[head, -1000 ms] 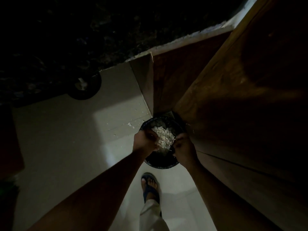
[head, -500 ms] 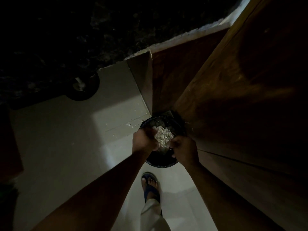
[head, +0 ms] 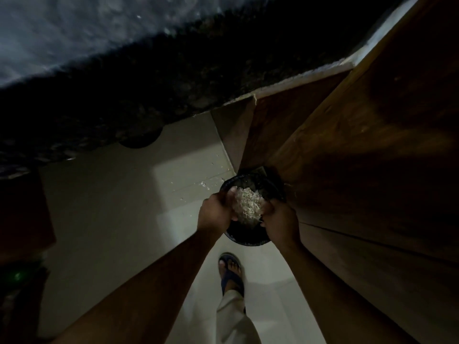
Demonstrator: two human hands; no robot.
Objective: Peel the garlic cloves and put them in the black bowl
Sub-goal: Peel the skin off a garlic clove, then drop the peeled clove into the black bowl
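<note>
In dim light, my left hand (head: pixel 215 212) and my right hand (head: pixel 280 219) hold a pale clump of garlic peels (head: pixel 248 204) between them, fingers curled round it from both sides. The clump hangs over a round black container (head: pixel 249 238) on the floor next to the wooden cabinet. A second round black thing, perhaps the black bowl (head: pixel 141 142), shows on the floor at the upper left, mostly hidden by the dark counter edge. No peeled cloves can be made out.
A dark speckled counter (head: pixel 149 78) juts out above the pale tiled floor (head: pixel 119 219). Brown wooden cabinet doors (head: pixel 360 157) fill the right side. Bits of peel (head: pixel 205 183) lie on the tiles. My sandalled foot (head: pixel 229 269) stands below the container.
My right hand has moved in against the clump, so both hands now hold it tighter. The view has shifted and the counter edge now covers most of the far black round thing.
</note>
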